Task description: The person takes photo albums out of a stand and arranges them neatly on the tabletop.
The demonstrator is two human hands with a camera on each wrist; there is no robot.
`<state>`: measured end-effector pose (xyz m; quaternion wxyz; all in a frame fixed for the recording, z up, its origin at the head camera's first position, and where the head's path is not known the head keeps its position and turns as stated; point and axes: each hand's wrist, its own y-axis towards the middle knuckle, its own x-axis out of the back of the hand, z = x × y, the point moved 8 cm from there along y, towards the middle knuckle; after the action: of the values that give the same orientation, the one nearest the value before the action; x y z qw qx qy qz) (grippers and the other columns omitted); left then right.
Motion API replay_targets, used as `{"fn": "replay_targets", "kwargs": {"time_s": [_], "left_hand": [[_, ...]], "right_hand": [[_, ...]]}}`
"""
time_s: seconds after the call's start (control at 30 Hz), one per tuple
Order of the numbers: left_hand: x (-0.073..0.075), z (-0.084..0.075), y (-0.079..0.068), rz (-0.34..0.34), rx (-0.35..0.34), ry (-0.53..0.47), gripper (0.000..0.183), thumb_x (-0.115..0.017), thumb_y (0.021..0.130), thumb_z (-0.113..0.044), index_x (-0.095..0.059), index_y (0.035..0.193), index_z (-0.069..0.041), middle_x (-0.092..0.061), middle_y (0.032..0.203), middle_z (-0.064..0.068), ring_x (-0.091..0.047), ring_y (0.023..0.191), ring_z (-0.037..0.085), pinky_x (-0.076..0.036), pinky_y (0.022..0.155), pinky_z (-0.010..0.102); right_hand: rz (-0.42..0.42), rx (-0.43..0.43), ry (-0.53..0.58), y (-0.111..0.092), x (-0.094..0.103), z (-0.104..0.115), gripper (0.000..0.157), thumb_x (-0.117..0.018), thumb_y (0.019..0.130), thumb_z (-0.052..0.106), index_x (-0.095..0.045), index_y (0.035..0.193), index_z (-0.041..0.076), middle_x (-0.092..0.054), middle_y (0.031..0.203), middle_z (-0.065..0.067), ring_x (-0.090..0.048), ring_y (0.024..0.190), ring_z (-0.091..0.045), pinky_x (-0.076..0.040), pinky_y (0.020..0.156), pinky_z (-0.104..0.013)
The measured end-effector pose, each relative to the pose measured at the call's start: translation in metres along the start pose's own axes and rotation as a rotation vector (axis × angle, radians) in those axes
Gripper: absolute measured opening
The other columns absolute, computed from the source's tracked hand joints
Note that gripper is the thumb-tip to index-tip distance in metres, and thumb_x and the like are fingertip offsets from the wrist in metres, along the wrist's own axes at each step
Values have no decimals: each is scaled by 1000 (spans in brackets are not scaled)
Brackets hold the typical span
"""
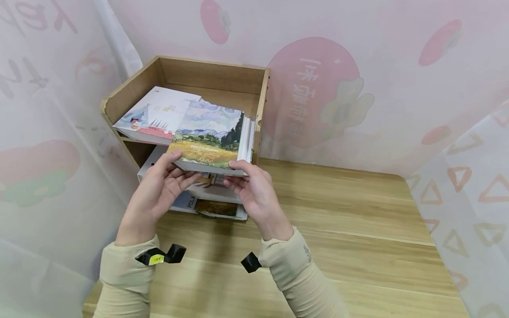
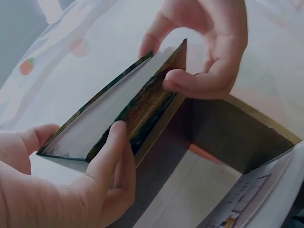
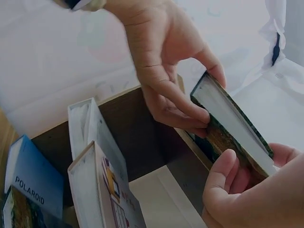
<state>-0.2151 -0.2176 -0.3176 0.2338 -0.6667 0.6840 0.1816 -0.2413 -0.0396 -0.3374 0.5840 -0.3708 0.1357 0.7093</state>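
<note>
A photo album (image 1: 210,128) with a painted landscape cover lies tilted at the front right of the wooden rack's top tier, held at its near edge by both hands. The left hand (image 1: 161,190) grips its near left corner, thumb on the cover and fingers underneath. At the near right corner the right hand (image 1: 256,190) pinches it the same way. In the left wrist view, the album's page block (image 2: 104,104) shows between its covers. The right wrist view shows the album (image 3: 232,118) from below, with fingers on its back cover.
A white illustrated album (image 1: 159,115) lies left in the wooden rack (image 1: 212,73). White page edges (image 1: 252,137) show beside the held album. Lower tiers hold a blue POLAROID album (image 3: 35,175), a dark album (image 1: 216,207) and white albums (image 3: 83,185). The wooden table (image 1: 358,229) extends right, beside printed curtains.
</note>
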Motion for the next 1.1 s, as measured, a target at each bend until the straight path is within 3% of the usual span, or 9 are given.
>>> {"fn": "replay_targets", "kwargs": {"time_s": [0.3, 0.77, 1.1], "left_hand": [[2, -2, 1, 32, -133, 6, 48, -55, 103, -22, -32, 141, -2, -34, 131, 21, -60, 107, 26, -49, 95, 37], [4, -1, -13, 38, -170, 23, 43, -53, 104, -20, -36, 137, 1, -42, 124, 20, -60, 105, 24, -50, 94, 38], [2, 9, -23, 65, -216, 16, 41, -49, 106, -17, -37, 138, 5, -49, 126, 20, -58, 116, 28, -49, 95, 40]], "right_hand": [[30, 20, 67, 2, -2, 1, 22, -74, 81, -1, -64, 101, -2, -61, 108, -18, -58, 81, -24, -56, 81, -34], [79, 14, 49, -5, -1, -5, 25, -72, 84, -1, -61, 106, -2, -60, 116, -19, -59, 90, -25, -54, 81, -32], [127, 40, 52, -10, 6, -9, 21, -68, 86, -3, -60, 106, -1, -63, 107, -15, -64, 88, -22, -54, 86, -35]]}}
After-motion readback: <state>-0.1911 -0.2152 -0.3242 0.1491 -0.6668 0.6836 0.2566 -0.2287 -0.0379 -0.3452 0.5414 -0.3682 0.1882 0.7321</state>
